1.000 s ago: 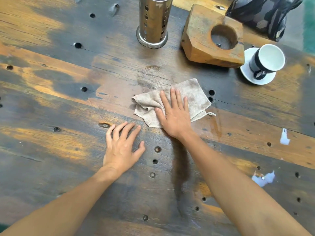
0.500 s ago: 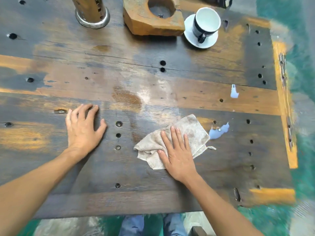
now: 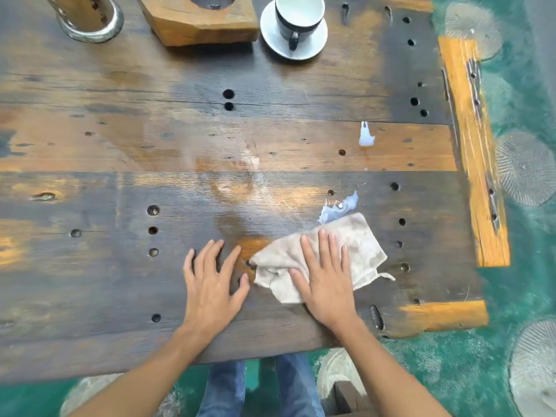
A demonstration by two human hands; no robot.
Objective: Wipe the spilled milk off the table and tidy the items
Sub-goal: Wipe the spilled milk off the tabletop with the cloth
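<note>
Now, head view: right hand [image 3: 328, 284], flat-palmed grip pressing down on the crumpled beige cloth [image 3: 358, 245], has slid rightward since a half-second ago, reaching the nearer milk splash [image 3: 340, 209]; a second splash [image 3: 366, 136] lies well beyond, unwiped. Left hand [image 3: 210, 284], open and empty, has shifted in just beside the cloth. Desk [image 3: 90, 281]: rough, bored planks, wet sheen mid-surface. Glossy cup on saucer [image 3: 296, 25] awaits tidying.

Both bare arms reach forward. The left hand [image 3: 210, 284] lies flat, fingers spread. Just beside it, the right hand [image 3: 326, 281] presses palm-down, fingers together and extended.
</note>
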